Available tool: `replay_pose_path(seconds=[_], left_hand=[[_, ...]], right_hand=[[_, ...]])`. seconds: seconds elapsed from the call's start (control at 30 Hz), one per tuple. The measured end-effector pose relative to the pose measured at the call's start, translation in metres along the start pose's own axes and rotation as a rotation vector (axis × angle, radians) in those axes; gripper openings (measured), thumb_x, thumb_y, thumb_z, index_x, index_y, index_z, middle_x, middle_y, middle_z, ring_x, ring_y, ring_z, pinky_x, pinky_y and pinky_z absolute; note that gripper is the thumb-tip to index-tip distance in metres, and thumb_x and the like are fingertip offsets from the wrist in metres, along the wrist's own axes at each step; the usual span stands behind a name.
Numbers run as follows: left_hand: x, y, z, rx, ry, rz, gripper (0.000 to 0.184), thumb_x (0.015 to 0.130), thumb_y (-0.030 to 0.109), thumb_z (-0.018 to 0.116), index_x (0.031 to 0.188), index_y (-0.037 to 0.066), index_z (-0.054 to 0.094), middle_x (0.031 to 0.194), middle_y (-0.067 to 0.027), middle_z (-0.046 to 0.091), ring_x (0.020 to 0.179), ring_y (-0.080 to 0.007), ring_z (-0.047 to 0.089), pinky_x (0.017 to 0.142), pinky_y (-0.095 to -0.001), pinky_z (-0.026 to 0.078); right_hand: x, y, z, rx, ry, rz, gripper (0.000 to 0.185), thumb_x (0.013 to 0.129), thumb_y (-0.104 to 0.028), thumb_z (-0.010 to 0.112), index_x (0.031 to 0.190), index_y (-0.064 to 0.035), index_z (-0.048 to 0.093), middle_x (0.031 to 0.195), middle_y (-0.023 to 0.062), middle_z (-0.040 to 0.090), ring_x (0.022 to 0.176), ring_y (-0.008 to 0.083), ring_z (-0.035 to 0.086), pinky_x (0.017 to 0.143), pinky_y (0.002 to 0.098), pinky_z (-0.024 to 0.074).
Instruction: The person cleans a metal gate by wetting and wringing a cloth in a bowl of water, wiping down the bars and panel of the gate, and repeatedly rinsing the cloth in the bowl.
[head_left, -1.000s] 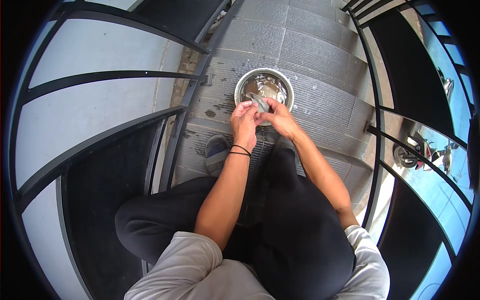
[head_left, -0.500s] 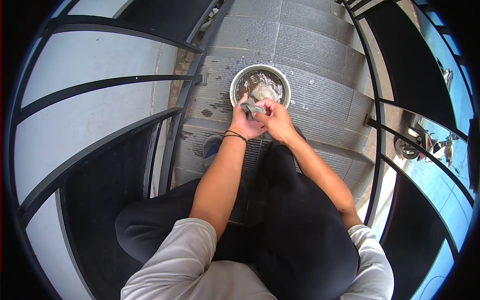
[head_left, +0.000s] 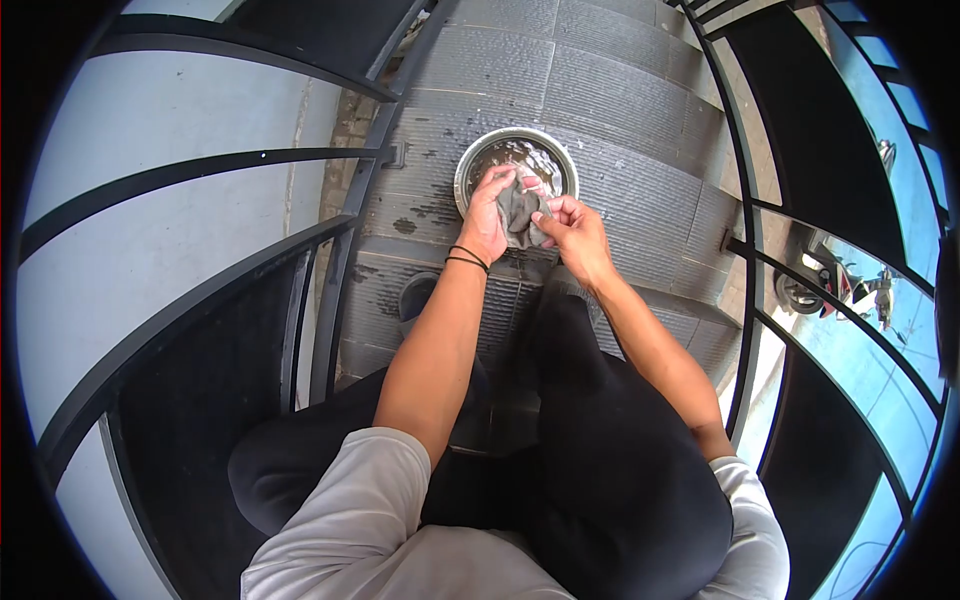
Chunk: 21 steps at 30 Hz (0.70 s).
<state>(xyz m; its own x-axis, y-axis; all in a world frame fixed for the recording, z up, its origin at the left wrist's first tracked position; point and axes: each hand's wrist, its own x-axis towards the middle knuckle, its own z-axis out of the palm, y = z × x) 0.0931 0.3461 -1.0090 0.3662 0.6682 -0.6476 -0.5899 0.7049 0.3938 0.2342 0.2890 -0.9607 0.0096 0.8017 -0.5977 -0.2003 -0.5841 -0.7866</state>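
Observation:
A crumpled grey cloth (head_left: 522,212) is stretched between my two hands, over the near side of a round metal bowl (head_left: 463,190). My left hand (head_left: 487,215) grips the cloth's left side, with a dark band around the wrist. On the right edge of the cloth, my right hand (head_left: 578,232) pinches it between thumb and fingers. Brownish water (head_left: 545,160) with bright reflections shows in the bowl beyond the hands. What lies under the cloth is hidden.
The bowl stands on ribbed grey tiled steps (head_left: 630,165) with wet patches at its left. Black metal railings (head_left: 352,225) run along both sides. Beyond the right railing a motorbike (head_left: 840,285) is visible. My shoe (head_left: 415,298) is below the bowl.
The cloth has gone from bunched up in my fingers to spread wider between both hands. My right hand has shifted slightly to the right, and the view has moved a little.

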Motion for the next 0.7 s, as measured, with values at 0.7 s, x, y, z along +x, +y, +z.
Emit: replay_pose_path(seconds=[0.7], left_hand=[[0.003,-0.019,0.004,0.106,0.093,-0.043,0.035,0.098,0.035,0.053,0.116,0.006,0.06,0.115,-0.012,0.062,0.109,-0.0231,0.058,0.097,-0.0375,0.044]], right_hand=[[0.052,0.029,-0.024,0.066,-0.324,0.288,0.048,0.079,-0.012,0.07,0.122,-0.0018,0.052,0.109,0.0073,0.063,0.091,0.0132,0.06,0.07,0.0275,0.0506]])
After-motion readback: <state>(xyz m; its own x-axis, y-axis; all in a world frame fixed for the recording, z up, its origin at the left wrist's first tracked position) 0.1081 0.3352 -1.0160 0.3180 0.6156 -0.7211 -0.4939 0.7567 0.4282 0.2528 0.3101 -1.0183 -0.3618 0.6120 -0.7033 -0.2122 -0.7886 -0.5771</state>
